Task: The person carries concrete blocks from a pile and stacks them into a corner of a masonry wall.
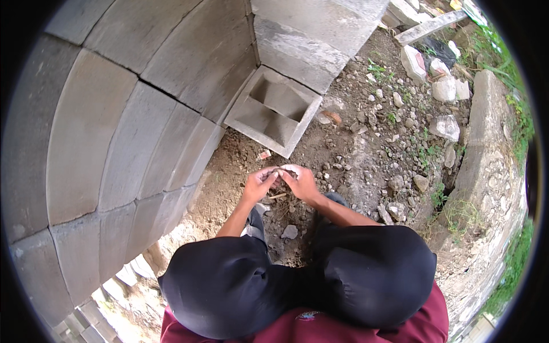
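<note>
My left hand [261, 181] and my right hand [302, 183] meet in front of my knees, above the dirt between my shoes. Both are closed, with thumbs and fingertips pressed together around something small and dark that I cannot make out. Just beyond them, a grey concrete vent block [286, 150] with slanted recesses lies against the wall's corner. A small red and white packet [263, 155] rests on the soil by its near edge. Below my fingers is a thin light-brown stick [278, 196].
A grey block wall [137, 148] rises close on my left and turns a corner ahead [309, 46]. Stones and rubble [394, 183] cover the soil to the right. Further right runs a concrete ledge [486, 131], with white broken chunks [444, 89] and weeds nearby.
</note>
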`<move>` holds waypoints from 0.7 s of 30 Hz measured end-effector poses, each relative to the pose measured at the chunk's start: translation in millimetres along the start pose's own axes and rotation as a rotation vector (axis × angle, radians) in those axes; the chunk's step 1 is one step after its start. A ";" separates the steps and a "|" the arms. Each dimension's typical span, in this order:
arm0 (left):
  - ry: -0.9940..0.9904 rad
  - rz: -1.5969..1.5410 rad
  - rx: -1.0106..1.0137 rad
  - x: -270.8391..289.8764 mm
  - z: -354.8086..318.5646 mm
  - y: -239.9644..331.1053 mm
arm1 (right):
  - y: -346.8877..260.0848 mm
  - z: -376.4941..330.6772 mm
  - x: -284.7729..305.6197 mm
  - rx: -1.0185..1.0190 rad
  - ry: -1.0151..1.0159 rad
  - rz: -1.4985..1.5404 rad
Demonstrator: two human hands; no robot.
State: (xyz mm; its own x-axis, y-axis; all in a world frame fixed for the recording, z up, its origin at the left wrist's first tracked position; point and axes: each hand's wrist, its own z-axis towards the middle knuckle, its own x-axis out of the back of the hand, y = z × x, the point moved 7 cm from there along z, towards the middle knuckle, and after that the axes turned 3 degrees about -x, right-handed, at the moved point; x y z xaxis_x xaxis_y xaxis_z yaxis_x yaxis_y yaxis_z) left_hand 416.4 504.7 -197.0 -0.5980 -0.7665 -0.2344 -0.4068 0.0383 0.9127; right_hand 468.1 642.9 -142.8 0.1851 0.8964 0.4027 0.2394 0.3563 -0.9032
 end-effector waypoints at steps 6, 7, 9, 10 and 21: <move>0.463 0.045 0.125 62.0 11.9 27.1 | -10.7 3.4 5.6 -0.033 -0.038 0.008; 0.582 -0.019 0.045 82.7 16.3 31.8 | -6.7 3.0 1.4 -0.056 -0.068 -0.003; 0.708 -0.091 -0.035 104.0 25.6 33.1 | -0.2 -1.5 0.7 -0.078 -0.106 -0.020; 0.741 0.007 -0.063 108.5 30.8 38.1 | 3.1 -6.3 2.1 -0.106 -0.148 -0.062; 0.769 0.045 -0.175 107.8 37.6 43.6 | -1.0 -14.7 4.0 -0.065 -0.115 -0.069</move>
State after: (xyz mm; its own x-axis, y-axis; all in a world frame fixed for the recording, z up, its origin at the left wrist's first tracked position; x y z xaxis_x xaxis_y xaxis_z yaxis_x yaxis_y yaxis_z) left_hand 308.2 447.9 -195.1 0.0598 -0.9973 0.0431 -0.2406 0.0275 0.9702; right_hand 482.6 642.2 -138.1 0.0565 0.8958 0.4408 0.3096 0.4040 -0.8608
